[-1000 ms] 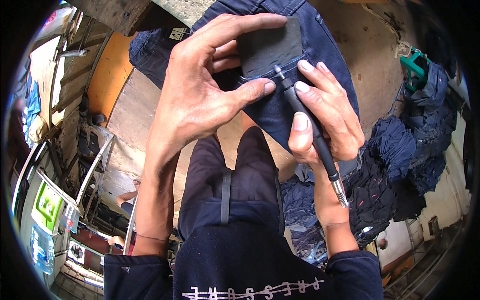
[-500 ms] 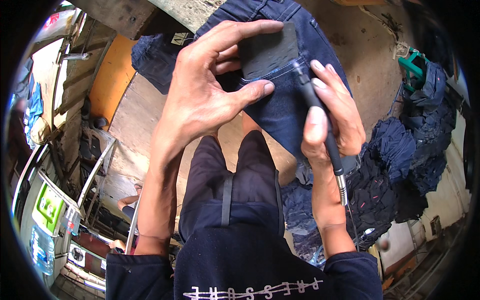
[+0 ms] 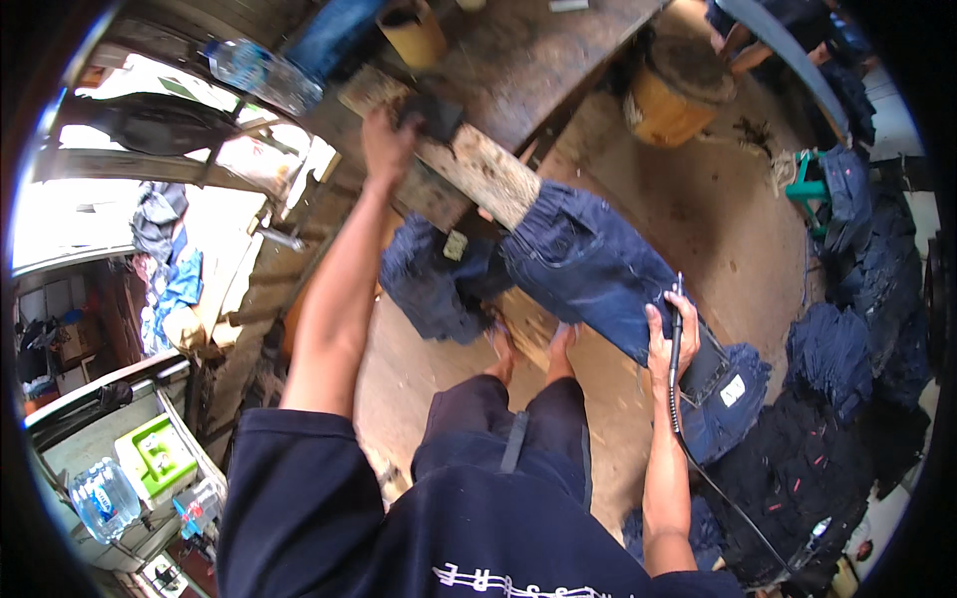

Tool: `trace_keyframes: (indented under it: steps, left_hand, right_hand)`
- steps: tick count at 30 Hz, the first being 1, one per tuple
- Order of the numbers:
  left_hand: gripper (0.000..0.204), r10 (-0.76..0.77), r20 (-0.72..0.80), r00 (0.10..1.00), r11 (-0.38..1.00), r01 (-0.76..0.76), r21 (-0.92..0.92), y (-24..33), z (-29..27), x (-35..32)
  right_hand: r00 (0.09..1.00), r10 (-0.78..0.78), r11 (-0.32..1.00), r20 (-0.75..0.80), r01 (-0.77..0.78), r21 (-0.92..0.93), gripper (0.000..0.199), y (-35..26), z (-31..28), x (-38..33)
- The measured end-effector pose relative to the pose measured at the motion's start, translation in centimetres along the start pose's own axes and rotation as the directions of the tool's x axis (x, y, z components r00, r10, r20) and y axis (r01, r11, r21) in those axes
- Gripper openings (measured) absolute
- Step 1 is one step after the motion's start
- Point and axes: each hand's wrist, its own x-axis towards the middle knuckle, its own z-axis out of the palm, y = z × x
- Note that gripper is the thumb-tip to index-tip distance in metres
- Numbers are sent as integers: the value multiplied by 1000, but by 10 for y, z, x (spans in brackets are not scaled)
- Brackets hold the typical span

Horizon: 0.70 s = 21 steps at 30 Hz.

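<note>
My left arm reaches out to the far left, where my left hand [image 3: 387,148] is at the edge of a flat, dark, square block [image 3: 437,117]. Motion smears its fingers, so their grip on the block is unclear. The block is over a wooden board [image 3: 488,174]. Dark blue denim trousers [image 3: 598,254] are pulled over the near end of that board by their elastic waist. At the right, my right hand [image 3: 670,344] is closed round a black pen-shaped handpiece [image 3: 677,334] with a cord, tip pointing away from me, beside the trouser leg.
More dark denim [image 3: 434,279] hangs left of the board. A worktable [image 3: 538,60] with a yellow container [image 3: 412,35] is beyond. A round yellow stool-like drum [image 3: 678,95] stands far right. Fabric heaps [image 3: 797,468] and a green stool [image 3: 805,189] are at the right.
My left hand has moved off the denim to the far left, and the dark block is now over the board. My right hand has drawn back with the handpiece. The view takes in more table.
</note>
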Motion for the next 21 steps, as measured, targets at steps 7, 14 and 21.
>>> trace_keyframes:
  steps: [7, 14, 21]
  left_hand:
    - [88, 138, 152, 979, 969, -101, -226, 155, -15, -205]
    - [86, -110, 232, 967, 943, 175, -282, 199, 7, -234]
    - [63, -62, 189, 980, 998, 58, 27, 198, 7, -228]
  right_hand:
    - [983, 155, 981, -103, -165, -99, 62, 4, -43, -22]
    - [1000, 7, 995, -24, -9, -103, 59, 20, -33, -3]
    - [995, -7, 999, 102, 10, -37, 49, 20, -33, 19]
